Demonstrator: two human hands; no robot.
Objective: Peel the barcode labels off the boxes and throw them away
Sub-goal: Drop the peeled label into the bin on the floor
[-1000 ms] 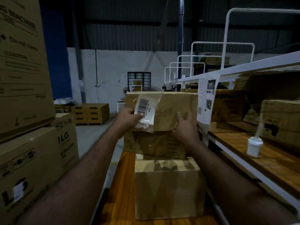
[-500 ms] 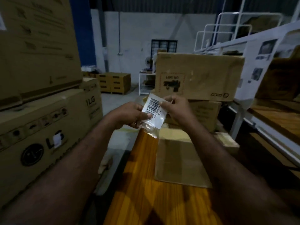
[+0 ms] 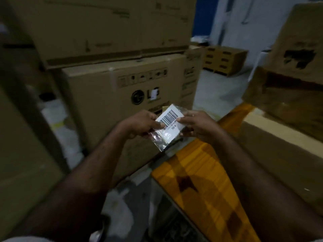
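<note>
A white barcode label (image 3: 172, 124), stuck to clear plastic film that hangs crumpled below it, is free of any box and held in the air between both hands. My left hand (image 3: 141, 124) pinches its left edge with thumb and fingers. My right hand (image 3: 194, 124) pinches its right edge. The cardboard boxes (image 3: 286, 95) it came from stand stacked at the right, on an orange wooden surface (image 3: 201, 172).
Large LG cartons (image 3: 108, 95) are stacked at the left and straight ahead, close to my hands. More small boxes (image 3: 225, 60) sit on the grey floor (image 3: 222, 89) further back. A narrow strip of floor runs between the cartons and the orange surface.
The label came off the top box and both hands brought it toward me. My view has swung left and down, from the stacked boxes to the LG cartons.
</note>
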